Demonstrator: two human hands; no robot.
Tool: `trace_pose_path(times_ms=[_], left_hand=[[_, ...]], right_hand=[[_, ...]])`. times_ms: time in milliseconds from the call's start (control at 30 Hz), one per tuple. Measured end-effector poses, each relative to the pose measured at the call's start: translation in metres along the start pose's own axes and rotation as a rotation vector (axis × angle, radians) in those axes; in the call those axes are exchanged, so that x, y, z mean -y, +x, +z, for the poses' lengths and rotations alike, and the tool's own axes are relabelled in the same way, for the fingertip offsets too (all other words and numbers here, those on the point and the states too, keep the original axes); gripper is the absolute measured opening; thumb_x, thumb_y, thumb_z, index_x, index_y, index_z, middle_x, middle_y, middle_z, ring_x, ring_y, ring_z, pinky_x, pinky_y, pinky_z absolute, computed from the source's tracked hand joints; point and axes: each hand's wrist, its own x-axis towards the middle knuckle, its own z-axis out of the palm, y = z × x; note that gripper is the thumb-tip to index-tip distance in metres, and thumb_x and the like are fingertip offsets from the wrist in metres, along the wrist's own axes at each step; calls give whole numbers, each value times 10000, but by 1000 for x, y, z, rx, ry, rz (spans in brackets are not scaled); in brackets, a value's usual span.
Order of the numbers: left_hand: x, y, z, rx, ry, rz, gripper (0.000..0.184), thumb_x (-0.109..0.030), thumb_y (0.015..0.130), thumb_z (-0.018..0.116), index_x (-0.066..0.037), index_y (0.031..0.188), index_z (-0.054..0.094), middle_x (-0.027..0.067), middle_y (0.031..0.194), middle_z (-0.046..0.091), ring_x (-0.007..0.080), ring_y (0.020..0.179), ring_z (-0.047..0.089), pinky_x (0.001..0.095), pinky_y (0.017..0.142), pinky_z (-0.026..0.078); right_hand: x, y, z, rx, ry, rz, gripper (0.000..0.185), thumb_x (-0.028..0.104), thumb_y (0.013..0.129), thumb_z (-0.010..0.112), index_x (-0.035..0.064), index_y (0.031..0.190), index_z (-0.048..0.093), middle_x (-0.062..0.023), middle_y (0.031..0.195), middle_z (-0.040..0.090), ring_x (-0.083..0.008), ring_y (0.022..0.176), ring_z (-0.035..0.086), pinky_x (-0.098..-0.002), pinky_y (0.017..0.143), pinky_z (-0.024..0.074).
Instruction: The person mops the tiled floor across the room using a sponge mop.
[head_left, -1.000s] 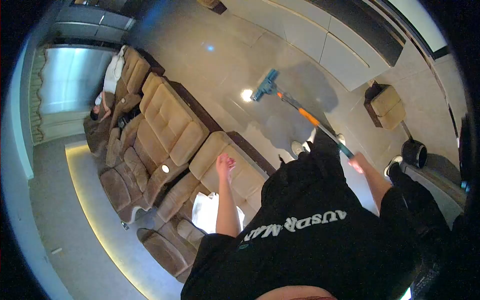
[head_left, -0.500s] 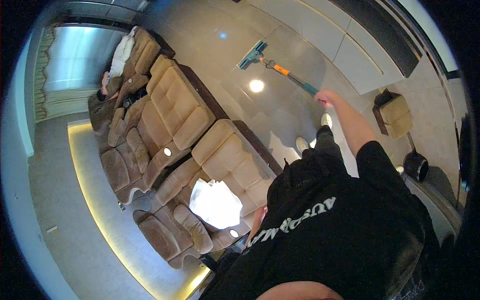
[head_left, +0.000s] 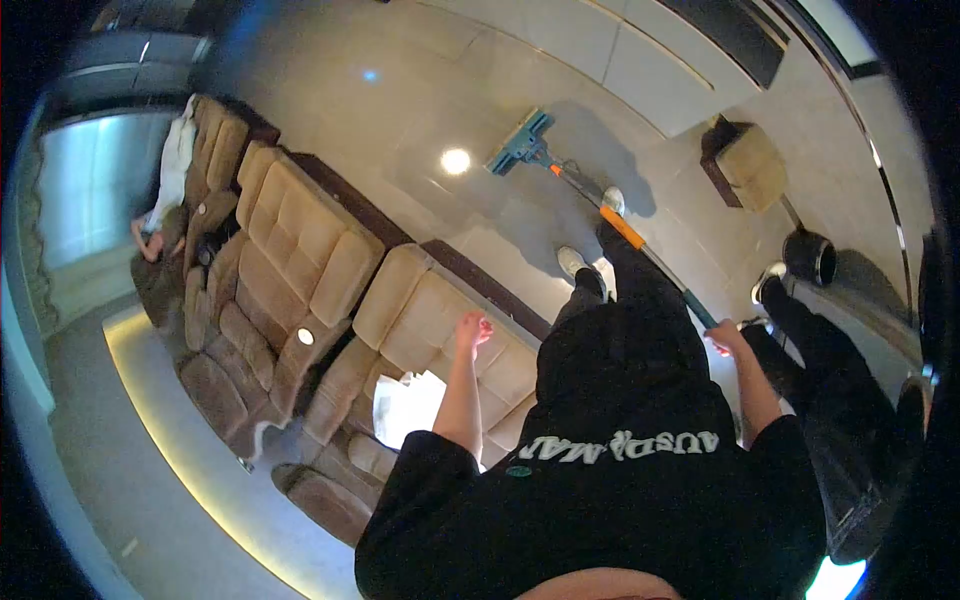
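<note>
My right hand point(head_left: 724, 338) is closed round the dark upper end of the pole of a mop point(head_left: 622, 228). The pole has an orange section and slants up and left to a flat teal mop head point(head_left: 520, 143) near the tiled floor. My left hand point(head_left: 474, 330) hangs in front of the brown sofa point(head_left: 430, 310), its fingers loosely curled; whether anything is in it cannot be made out. White sheets or a bag point(head_left: 405, 405) lie on the sofa, left of my left forearm.
Another person point(head_left: 172, 185) reclines on the far sofa. Someone in dark clothes point(head_left: 835, 380) is close at my right. White cabinets point(head_left: 640, 65) line the top; a tan stool point(head_left: 750, 165) and a black bin point(head_left: 808, 258) stand at the right.
The mop head has moved back toward me since half a second ago, with my right hand drawn in lower. My left hand has come up into view from beside my body.
</note>
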Motion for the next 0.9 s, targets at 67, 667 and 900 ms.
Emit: trace_pose_path(times_ms=[67,667,900], left_hand=[[-27,12,5,0,18,79,142,-243,801,483,-133,878,528,39,697,584,129,566,560,261,495,434],[63,-32,17,-147,-463,-70,147,-242,750,519,-100,789,520,67,623,573,139,489,547,229,424,434],[141,-94,44,-235,-682,-306,152,-182,779,456,-42,758,511,85,613,551,145,468,532,218,343,380]], right_hand=[[-32,-11,-10,55,15,47,224,175,639,622,16,532,506,-71,457,481,-151,351,454,-300,323,364],[180,78,-22,-112,-86,-353,217,140,604,588,29,445,490,-105,395,468,-204,325,458,-352,346,379],[417,80,-25,156,-83,-384,202,130,657,591,26,515,493,-106,435,461,-194,311,431,-355,301,319]])
